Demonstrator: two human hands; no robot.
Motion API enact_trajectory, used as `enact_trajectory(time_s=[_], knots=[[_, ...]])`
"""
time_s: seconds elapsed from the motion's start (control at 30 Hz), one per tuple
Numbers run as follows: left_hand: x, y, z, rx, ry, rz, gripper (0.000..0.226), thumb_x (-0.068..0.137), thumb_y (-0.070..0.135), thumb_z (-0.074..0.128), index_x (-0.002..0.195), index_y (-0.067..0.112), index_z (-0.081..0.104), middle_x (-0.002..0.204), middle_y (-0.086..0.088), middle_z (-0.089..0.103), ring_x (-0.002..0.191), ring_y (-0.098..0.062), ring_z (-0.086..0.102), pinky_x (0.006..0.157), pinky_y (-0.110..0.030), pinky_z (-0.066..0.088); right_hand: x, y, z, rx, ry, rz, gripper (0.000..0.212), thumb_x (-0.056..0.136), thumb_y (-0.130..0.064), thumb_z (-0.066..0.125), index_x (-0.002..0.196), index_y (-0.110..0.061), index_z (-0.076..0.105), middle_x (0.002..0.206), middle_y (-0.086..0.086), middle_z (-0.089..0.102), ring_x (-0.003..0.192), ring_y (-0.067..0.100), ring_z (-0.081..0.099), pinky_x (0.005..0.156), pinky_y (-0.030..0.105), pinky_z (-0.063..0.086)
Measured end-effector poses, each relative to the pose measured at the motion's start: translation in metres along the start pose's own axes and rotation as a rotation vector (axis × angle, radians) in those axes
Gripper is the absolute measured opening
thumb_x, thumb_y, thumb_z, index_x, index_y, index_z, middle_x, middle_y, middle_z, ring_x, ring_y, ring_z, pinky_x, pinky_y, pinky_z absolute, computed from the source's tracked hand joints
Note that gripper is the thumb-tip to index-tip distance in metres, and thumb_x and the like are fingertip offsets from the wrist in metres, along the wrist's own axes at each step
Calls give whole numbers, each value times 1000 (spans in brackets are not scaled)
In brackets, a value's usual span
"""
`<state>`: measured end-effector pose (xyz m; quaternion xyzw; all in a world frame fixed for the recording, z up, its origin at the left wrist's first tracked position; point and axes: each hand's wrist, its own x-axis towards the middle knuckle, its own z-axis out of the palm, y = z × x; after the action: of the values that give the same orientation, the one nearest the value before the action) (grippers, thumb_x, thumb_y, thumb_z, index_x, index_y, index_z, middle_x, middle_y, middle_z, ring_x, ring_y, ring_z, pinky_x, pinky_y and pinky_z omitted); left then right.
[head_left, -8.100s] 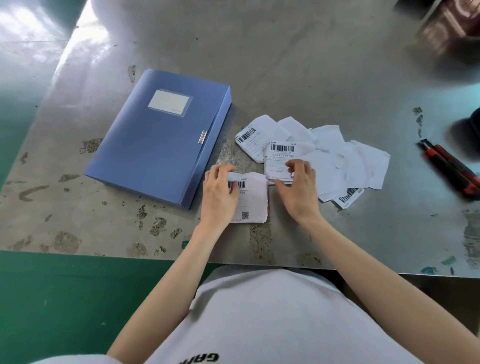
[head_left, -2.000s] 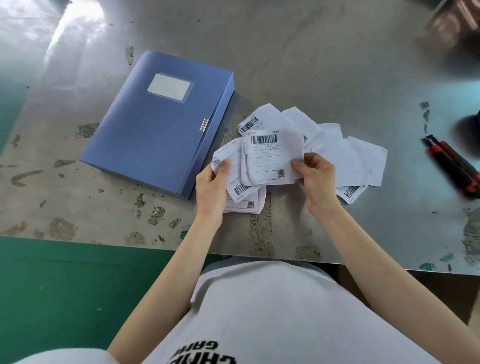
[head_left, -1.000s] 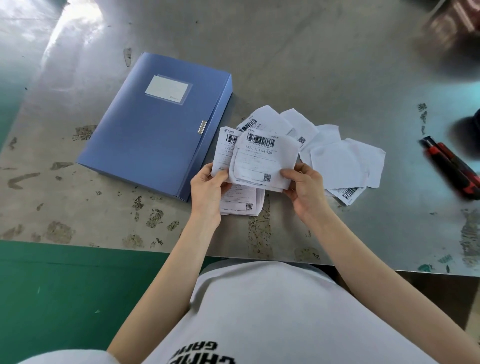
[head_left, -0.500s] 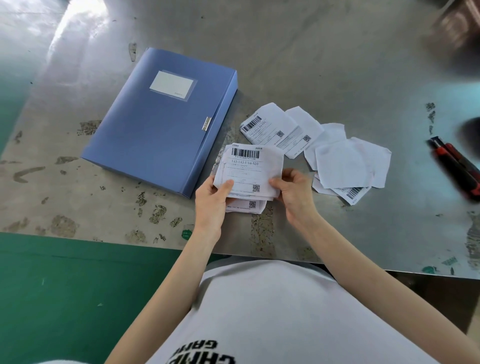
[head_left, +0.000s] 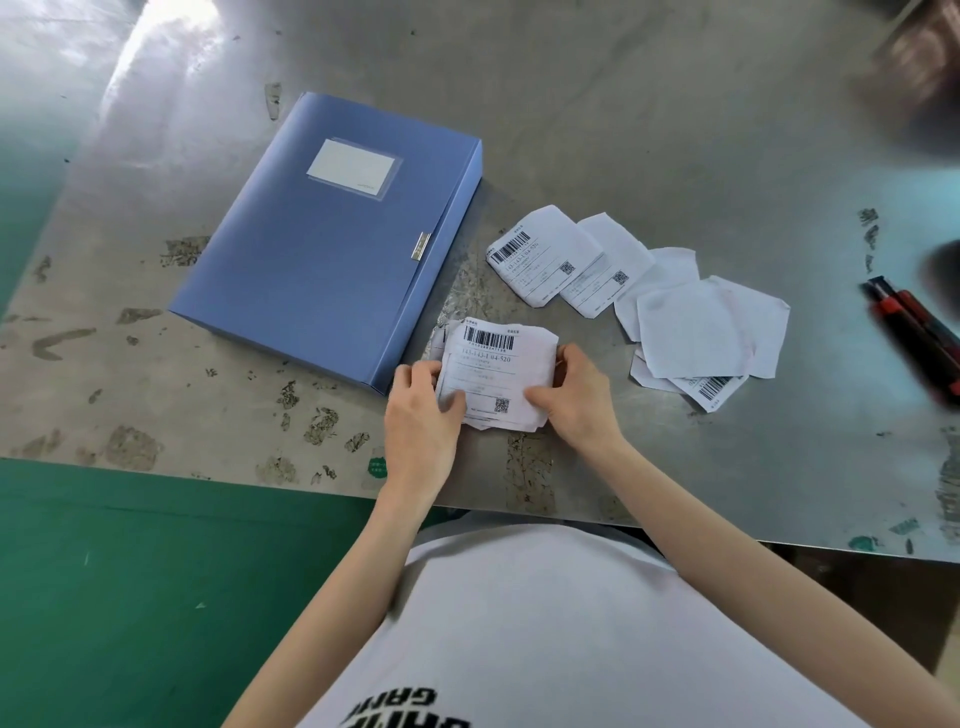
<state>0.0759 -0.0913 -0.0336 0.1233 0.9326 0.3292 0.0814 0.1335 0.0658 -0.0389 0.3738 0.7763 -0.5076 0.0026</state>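
Left hand (head_left: 422, 423) and right hand (head_left: 577, 402) pinch the small stack of white printed paper labels (head_left: 498, 371) by its 2 sides on the grey metal table (head_left: 623, 130) (just beside the blue plastic file box (head_left: 322, 244)); uneven squeezing could fan the slips.

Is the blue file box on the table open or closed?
Closed. The blue file box lies flat with its lid down, and the metal clasp sits over its right edge.

Blue file box (head_left: 332, 249), white barcoded labels (head_left: 496, 376), red-black knife (head_left: 914, 332), green floor (head_left: 130, 597)
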Motion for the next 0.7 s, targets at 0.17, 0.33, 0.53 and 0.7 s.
enact_trajectory(time_s=[0.17,0.33,0.53,0.7], knots=[[2,2,-1,197,16,160,51,74,5,76,119,1,52,116,-18,50,103,-31,46,87,-38,44,1,0,-8,-67,34,-57,44,77,-18,70,115,-10,48,92,-4,58,89,17,56,78,32,47],[8,15,3,120,-7,288,35,83,9,70,115,3,58,120,-14,54,109,-27,47,92,-35,44,13,6,-38,-112,223,-79,38,79,-22,67,112,-12,50,95,1,52,92,20,51,79,33,44],[18,53,20,-17,-134,446,20,91,11,61,108,1,60,114,-12,56,105,-24,53,86,-20,36,26,26,-81,-353,416,14,52,77,-21,69,122,-9,47,128,11,44,118,34,37,96,39,32],[20,88,43,-139,-260,511,22,93,16,58,113,5,59,114,-6,56,96,-16,57,80,-16,37,26,47,-99,-473,359,131,78,72,-42,75,133,-12,37,143,9,31,133,35,23,106,45,23]])
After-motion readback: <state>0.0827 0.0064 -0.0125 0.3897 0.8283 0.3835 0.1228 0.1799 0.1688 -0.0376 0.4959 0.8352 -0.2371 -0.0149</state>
